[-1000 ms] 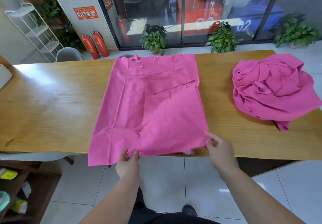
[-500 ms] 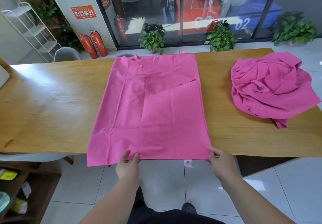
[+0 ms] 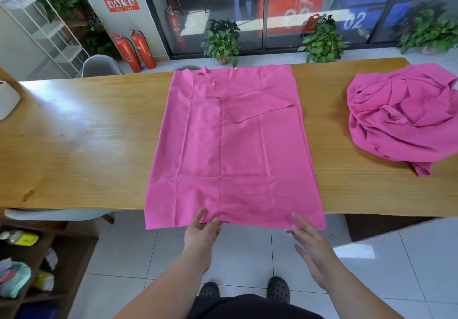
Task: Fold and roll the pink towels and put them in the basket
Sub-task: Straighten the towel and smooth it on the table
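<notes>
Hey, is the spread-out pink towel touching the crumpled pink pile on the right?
Apart. The head view shows a strip of bare wooden table running between the spread towel and the crumpled pile.

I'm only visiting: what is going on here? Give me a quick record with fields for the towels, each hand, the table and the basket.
flat towel: spread on the table, near hem hanging over its front edge
crumpled towel: heaped at the table's right end, untouched
left hand: pinches the flat towel's near hem
right hand: fingers straight, thumb at the same hem
table: long, wooden
basket: not in view
</notes>
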